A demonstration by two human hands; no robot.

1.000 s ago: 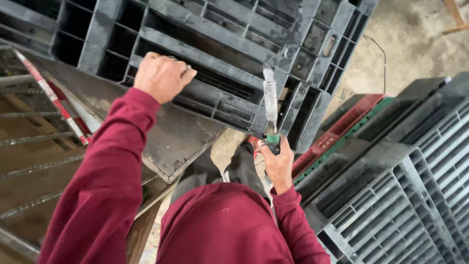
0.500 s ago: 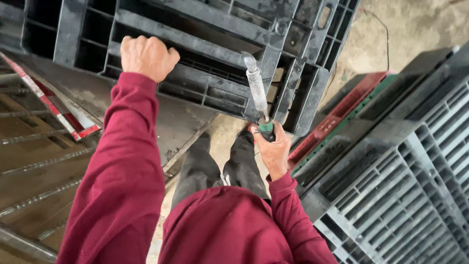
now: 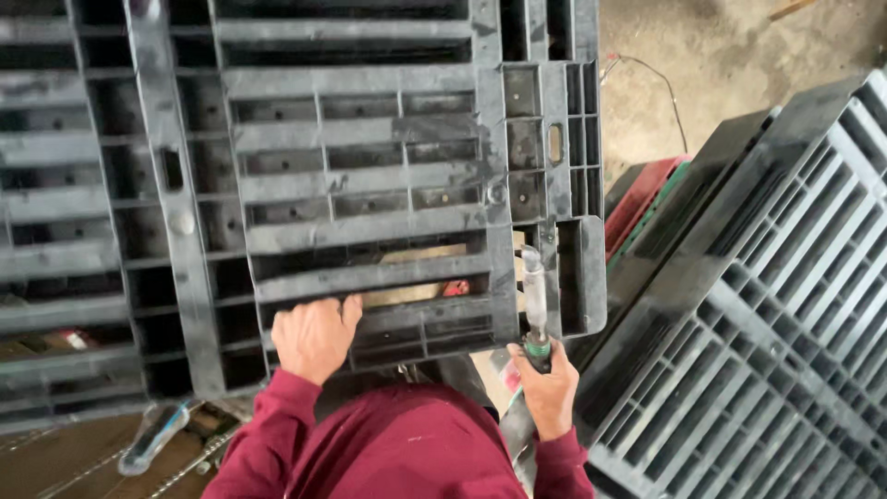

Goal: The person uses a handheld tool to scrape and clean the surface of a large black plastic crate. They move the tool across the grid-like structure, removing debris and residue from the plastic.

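1. Dusty concrete floor (image 3: 739,55) shows at the top right, with a thin wire trailing across it.
2. Filling most of my view is a dark grey plastic pallet (image 3: 370,185), its ribbed grid facing me and its near edge just in front of my chest.
3. My left hand (image 3: 314,337) grips that near edge, fingers curled over a slat and closed on it.
4. My right hand (image 3: 547,388) is wrapped tight around the green-collared grip of a hand tool (image 3: 535,296); its pale metal barrel points away from me and lies against the pallet's right corner block.
5. Both sleeves are dark red, like the sweater (image 3: 407,453) below.
6. Stacked grey pallets (image 3: 767,323) lean at my right, well apart from my hands.
7. Beside them a red and green panel (image 3: 647,199) pokes out.
8. Lower left, a blurred pale tool (image 3: 152,434) lies on wire mesh.
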